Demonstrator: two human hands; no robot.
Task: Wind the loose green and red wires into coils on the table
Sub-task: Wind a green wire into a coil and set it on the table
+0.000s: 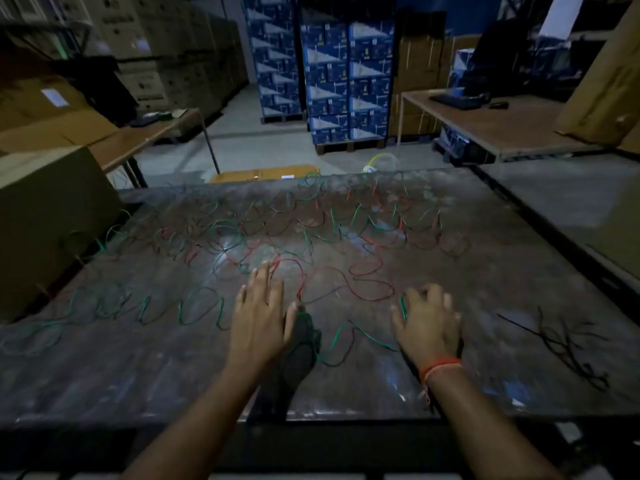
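Loose green and red wires sprawl over a dark worn table point(485, 341). A red wire point(349, 282) loops just beyond my hands. A green wire point(360, 332) runs between my wrists, and several green loops point(199, 308) lie to the left. My left hand point(258, 317) lies flat with straight fingers, its fingertips at the red wire's near loop. My right hand point(427, 323) rests palm down, fingers loosely bent, with a short green wire end point(402, 306) beside its thumb. Whether that hand pinches the wire is unclear.
A tangle of dark wires point(561, 344) lies at the right of the table. A large cardboard box point(45, 220) stands at the table's left edge. Beyond are side tables point(502, 126) and stacked blue cartons point(332, 81).
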